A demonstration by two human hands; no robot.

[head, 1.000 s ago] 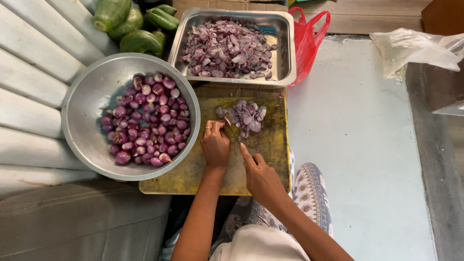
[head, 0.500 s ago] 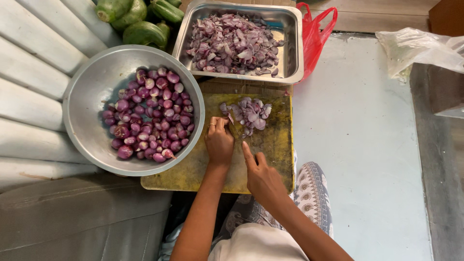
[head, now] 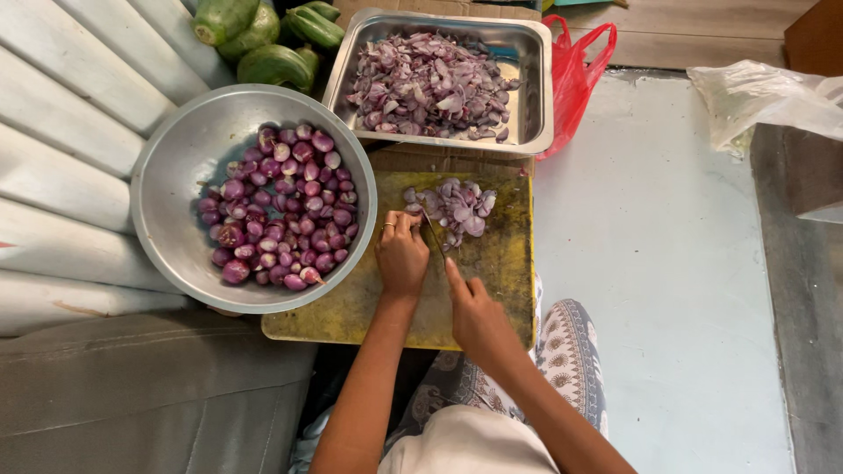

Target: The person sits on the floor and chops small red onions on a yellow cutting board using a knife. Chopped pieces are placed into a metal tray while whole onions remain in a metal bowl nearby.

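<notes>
My left hand (head: 401, 254) rests on the yellowish cutting board (head: 500, 263), fingers curled over a shallot that is mostly hidden under them. My right hand (head: 474, 312) grips a knife (head: 433, 233) whose thin blade points away from me, right beside the left fingers. A small heap of sliced shallot pieces (head: 457, 206) lies on the board just beyond the blade. Whole peeled purple shallots (head: 277, 206) fill the round metal bowl (head: 171, 184) to the left of the board.
A rectangular metal tray (head: 531, 88) of sliced shallots stands behind the board. Green vegetables (head: 263, 35) lie at the back left, a red plastic bag (head: 575, 75) beside the tray, a clear plastic bag (head: 764, 96) at the right. Pale floor lies to the right.
The view has shifted slightly. Both hands stay on the board, with the knife working beside the left fingers; the sliced heap looks much the same.
</notes>
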